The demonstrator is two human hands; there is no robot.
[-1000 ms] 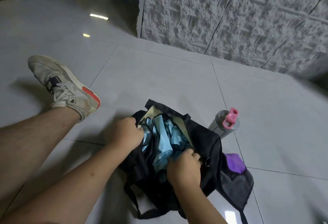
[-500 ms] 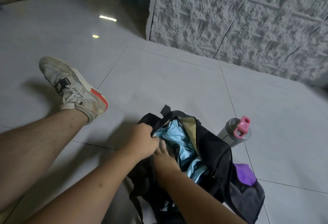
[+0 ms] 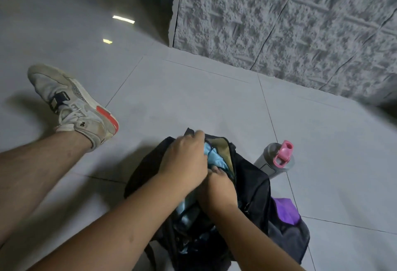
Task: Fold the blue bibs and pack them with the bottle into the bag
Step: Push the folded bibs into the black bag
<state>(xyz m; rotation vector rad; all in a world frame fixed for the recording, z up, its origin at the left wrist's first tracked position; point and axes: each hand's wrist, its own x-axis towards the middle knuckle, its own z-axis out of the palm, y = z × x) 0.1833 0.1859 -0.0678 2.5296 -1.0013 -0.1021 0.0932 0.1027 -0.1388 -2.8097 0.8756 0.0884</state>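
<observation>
Pressing down into the bag's mouth, the left hand (image 3: 184, 159) lies over the near rim with its fingers curved round the black fabric at the far end of the opening, gripping it, it seems, to keep the mouth spread. Right beside it, touching at the knuckles, the right hand (image 3: 219, 187) is sunk into the opening, fingers curled down among the cloth; whether it pinches a bib or merely pushes I cannot tell.

Between and beneath both hands the blue bibs (image 3: 214, 159) show as crumpled pale folds inside the black bag (image 3: 251, 176), more stuffed than neatly stacked, probably being tamped low to leave room.

Just beyond the bag's right side the grey bottle (image 3: 272, 160) with its pink cap leans on the floor (image 3: 193, 99), touching or nearly touching the bag wall, and not yet packed. My read: bibs are nearly in, bottle comes next.

A purple pocket (image 3: 284, 209) bulges at the bag's near right. Off to the left, a leg stretches out, ending in a worn sneaker (image 3: 73, 103).
</observation>
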